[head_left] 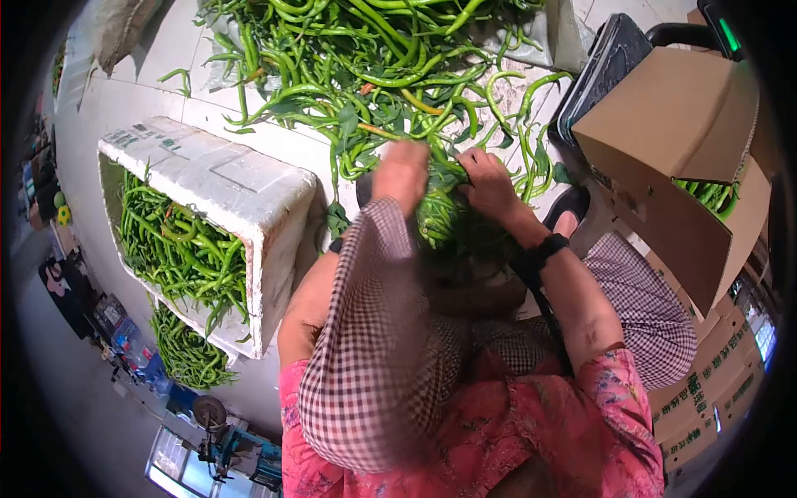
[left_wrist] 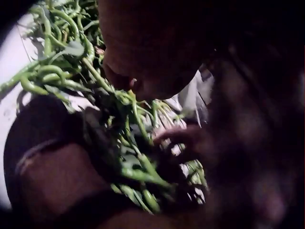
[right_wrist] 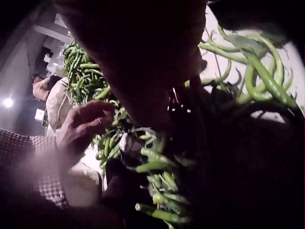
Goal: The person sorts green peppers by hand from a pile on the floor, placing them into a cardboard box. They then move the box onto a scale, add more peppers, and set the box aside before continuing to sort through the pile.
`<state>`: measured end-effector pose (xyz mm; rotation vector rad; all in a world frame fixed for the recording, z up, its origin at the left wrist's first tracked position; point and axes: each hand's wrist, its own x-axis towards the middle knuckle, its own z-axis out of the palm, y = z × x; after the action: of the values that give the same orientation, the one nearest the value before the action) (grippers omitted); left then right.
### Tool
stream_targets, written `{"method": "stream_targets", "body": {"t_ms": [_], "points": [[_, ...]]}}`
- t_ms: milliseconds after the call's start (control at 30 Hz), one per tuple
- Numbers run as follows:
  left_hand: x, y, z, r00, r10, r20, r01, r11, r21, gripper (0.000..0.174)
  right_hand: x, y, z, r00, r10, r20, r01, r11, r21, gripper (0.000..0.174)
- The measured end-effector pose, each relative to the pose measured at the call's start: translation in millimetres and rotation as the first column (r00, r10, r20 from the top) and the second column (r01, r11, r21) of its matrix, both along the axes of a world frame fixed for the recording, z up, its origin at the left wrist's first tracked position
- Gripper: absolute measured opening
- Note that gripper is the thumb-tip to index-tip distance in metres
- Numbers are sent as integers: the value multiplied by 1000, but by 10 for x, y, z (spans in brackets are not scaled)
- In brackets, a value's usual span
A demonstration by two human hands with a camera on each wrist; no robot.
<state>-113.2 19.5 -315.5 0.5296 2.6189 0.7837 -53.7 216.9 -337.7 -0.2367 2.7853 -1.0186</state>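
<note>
My left hand (head_left: 401,174) is motion-blurred at the near edge of a pile of long green chili peppers (head_left: 365,50). In the right wrist view its fingers are bent, tips together among leaves and peppers; in the left wrist view a fingertip meets the top of a green chili pepper (left_wrist: 138,117). My right hand (head_left: 490,187) lies just to the right, bent fingers against leafy peppers; I cannot tell whether it holds any. Between and below both hands, more chili peppers (head_left: 437,217) lie between my knees, partly in shadow.
On the left a white foam box (head_left: 207,158) lies on its side, full of peppers, with another pepper heap (head_left: 191,349) beside it. To the right are an opened cardboard box (head_left: 656,116) and a dark crate (head_left: 610,66). My sandalled foot (head_left: 567,222) is near the right hand.
</note>
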Motion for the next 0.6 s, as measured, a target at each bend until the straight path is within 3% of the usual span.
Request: {"method": "stream_targets", "body": {"t_ms": [33, 67, 100, 133, 167, 200, 233, 267, 300, 367, 433, 500, 567, 600], "points": [[-152, -48, 66, 988, 17, -153, -27, 998, -63, 35, 65, -32, -73, 946, 139, 293, -200, 962, 187, 39], [-275, -102, 99, 950, 29, -312, -68, 991, -117, 33, 93, -36, -128, 793, 203, 574, -432, 851, 297, 37], [-281, -192, 26, 949, 30, -315, -70, 991, -115, 33, 297, -30, -46, 805, 344, 484, -533, 778, 332, 31], [-249, -284, -100, 974, -70, -215, 24, 978, -209, 33, 457, -36, -14, 806, 345, 480, -532, 777, 337, 31], [-278, -308, -178, 981, -160, -112, 121, 949, -290, 32, 562, -25, -36, 767, 294, 570, -516, 812, 275, 31], [-263, -290, -121, 984, -180, 0, 176, 963, -205, 30, 588, 13, -68, 714, 242, 657, -485, 847, 215, 30], [-304, -205, -40, 984, -162, 69, 173, 960, -219, 33, 570, 61, -73, 714, 234, 660, -480, 850, 217, 30], [-324, -132, 47, 979, -145, 143, 176, 956, -235, 36, 558, 108, -81, 631, 287, 721, -523, 844, 122, 30], [-405, -83, 107, 989, -120, -84, 104, 980, -171, 39, 526, 144, -63, 545, 340, 767, -556, 831, 27, 29], [-711, -25, 83, 894, -53, -445, 9, 995, -102, 51, 416, 154, 60, 548, 315, 775, -531, 847, 31, 28], [-954, -33, -83, 866, -75, -494, -40, 975, -218, 41, 371, 166, 80, 539, 292, 790, -509, 860, 30, 28], [-1027, -60, -272, 870, -142, -471, -28, 941, -336, 28, 229, 239, -9, 859, 27, 511, -26, 1000, -8, 22], [-960, -12, -184, 871, -192, -452, 69, 959, -275, 30, -188, 441, 9, 893, -144, 425, 49, 973, 225, 22], [-865, 2, -112, 869, -246, -429, 166, 962, -215, 33, -307, 543, 11, 877, -345, 334, 358, 934, 26, 23]]}}
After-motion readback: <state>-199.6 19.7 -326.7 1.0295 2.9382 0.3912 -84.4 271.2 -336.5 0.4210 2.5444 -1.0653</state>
